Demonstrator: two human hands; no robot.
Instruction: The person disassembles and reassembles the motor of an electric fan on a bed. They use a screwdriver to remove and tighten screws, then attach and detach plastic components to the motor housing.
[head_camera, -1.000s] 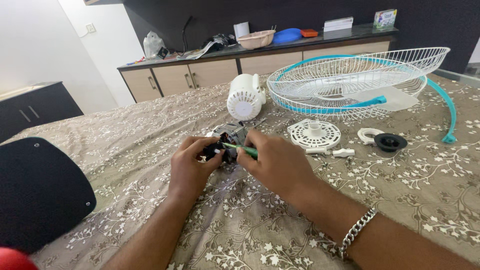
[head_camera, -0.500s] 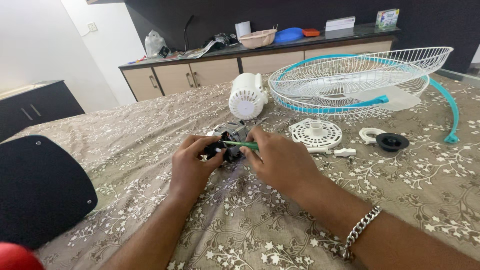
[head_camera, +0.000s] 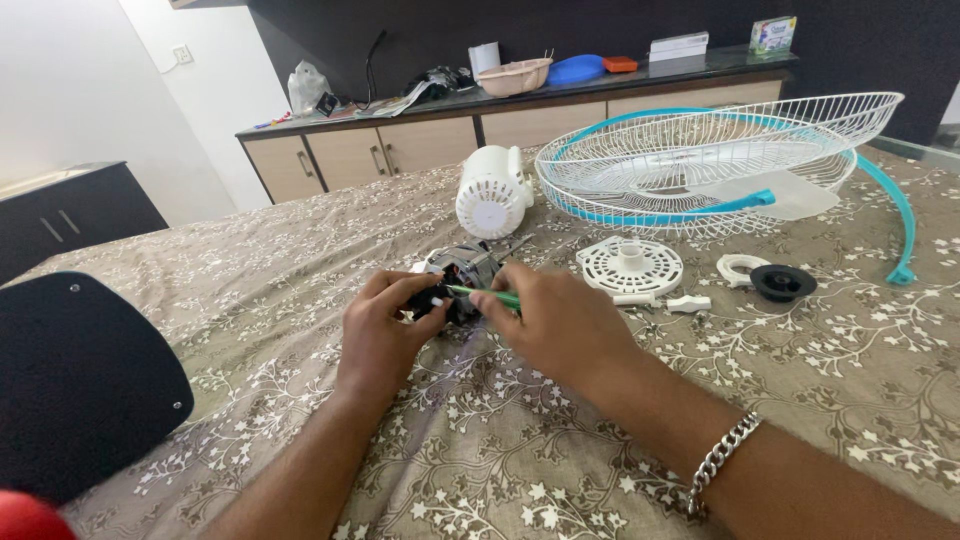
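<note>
A dismantled fan motor (head_camera: 462, 272) is seen lying on the floral bedspread (head_camera: 300, 300), just above the centre of the view. It is steadied by the left hand (head_camera: 385, 330), whose fingers are closed around a small black part at the motor's near end. A green-handled screwdriver (head_camera: 490, 294) is grasped in the right hand (head_camera: 560, 325), its tip directed to 9 o'clock into that same black part; the tip itself is hidden by the fingers.

The step in hand is judged to be work on a fastener or terminal at the motor's near end. Whether the tip is properly seated cannot be told. The next move would call for the motor to be held firm against twisting and for the tool to be kept in line with the fastener.

At 12 o'clock from the motor a white motor housing (head_camera: 492, 192) is noted. At 2 o'clock a white wire fan guard (head_camera: 720, 150) with a teal rim is recorded. At 3 o'clock a white round vented plate (head_camera: 630, 266) and a black cap (head_camera: 782, 282) are found. At 8 o'clock a black panel (head_camera: 80, 380) is noted
</note>
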